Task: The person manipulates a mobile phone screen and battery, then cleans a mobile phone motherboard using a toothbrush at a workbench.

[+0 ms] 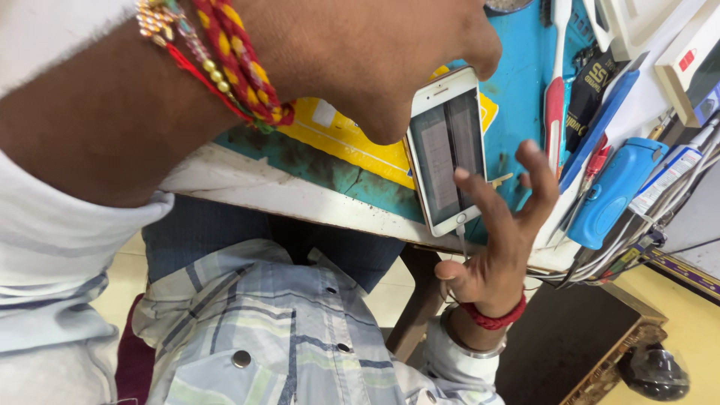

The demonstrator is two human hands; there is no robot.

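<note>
Smartphone, white with a lit screen and a cable at its lower end, lay on the teal mat near the counter's front edge. The right hand hovered just beside it, fingers spread open, gripping nothing. The left hand hung above the phone's top; its grip could not be told.

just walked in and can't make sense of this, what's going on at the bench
A person is bent over a teal work mat with a white smartphone lying on it, a cable plugged into its lower end. The left hand, with beaded and red-yellow wristbands, hovers over the phone's top end. The right hand is spread open at the phone's lower right edge, fingers near the screen. A blue tool and a toothbrush lie to the right.
</note>
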